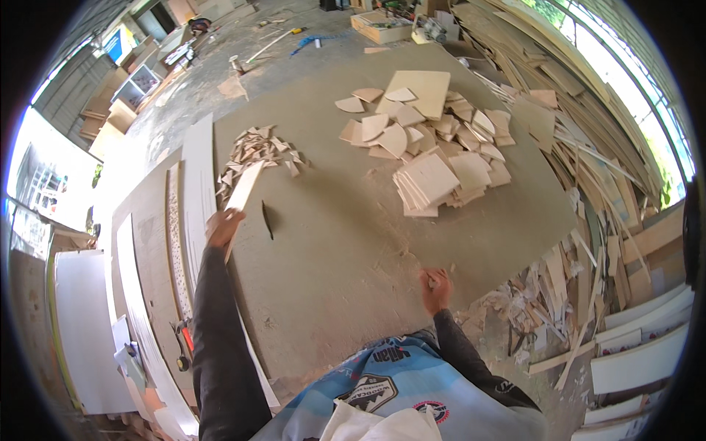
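Observation:
My left hand (222, 228) is closed around the near end of a narrow pale wooden strip (246, 185). The strip's far end reaches up to a heap of small triangular wood offcuts (263, 147) at the left of the large board. Just right of that hand lies a thin dark sliver (267, 220). My right hand (436, 288) hovers over or rests on the board's near right part, its fingers curled together; whatever they may hold is hidden. Farther off, a stack of square wood pieces (426, 181) sits beside a pile of quarter-round pieces (395, 140).
The large brown board (331, 242) serves as the work surface. A pale rectangular panel (421, 90) lies behind the pile. Long boards and scraps (566, 272) crowd the right side. Long strips (198, 184) and a tape measure (183, 363) lie at left. A shallow wooden box (382, 28) stands far back.

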A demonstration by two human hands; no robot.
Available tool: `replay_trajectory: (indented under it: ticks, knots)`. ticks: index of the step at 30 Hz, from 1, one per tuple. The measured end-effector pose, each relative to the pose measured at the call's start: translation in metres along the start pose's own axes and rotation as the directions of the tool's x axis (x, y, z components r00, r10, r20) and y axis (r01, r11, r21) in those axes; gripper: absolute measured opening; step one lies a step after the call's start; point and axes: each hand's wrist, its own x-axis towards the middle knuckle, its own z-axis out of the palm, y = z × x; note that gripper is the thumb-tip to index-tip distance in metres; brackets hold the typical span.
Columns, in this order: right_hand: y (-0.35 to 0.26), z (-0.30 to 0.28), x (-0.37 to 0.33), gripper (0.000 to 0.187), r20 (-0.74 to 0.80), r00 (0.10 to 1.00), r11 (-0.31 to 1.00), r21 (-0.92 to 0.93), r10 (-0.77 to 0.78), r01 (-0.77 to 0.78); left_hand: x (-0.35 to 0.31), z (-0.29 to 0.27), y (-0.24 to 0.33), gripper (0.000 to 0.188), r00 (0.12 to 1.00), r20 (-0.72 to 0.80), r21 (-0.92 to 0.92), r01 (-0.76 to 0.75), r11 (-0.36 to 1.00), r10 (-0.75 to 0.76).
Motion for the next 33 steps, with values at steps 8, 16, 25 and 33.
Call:
replay_trajectory:
  ticks: [8,16,25,33]
  knots:
    - [-0.011,-0.04,0.098,0.022,-0.235,0.954,0.983,-0.073,-0.184,0.171,-0.175,0.016,-0.141,0.065,0.952,-0.244,-0.104,0.162,0.981,-0.183]
    - [-0.061,-0.063,0.238,0.067,-0.011,0.94,0.842,-0.448,-0.341,0.301,-0.331,0.101,-0.197,0.07,0.668,-0.45,-0.045,0.646,0.762,-0.593]
    - [-0.089,-0.029,0.249,0.091,0.22,0.975,0.773,-0.613,-0.03,0.163,-0.368,0.184,-0.17,0.076,0.51,-0.491,-0.065,0.787,0.613,-0.707]
    - [-0.145,0.005,0.156,0.109,0.283,0.955,0.995,0.068,-0.091,0.075,-0.346,0.211,-0.164,0.079,0.362,-0.506,-0.038,0.897,0.439,-0.783]
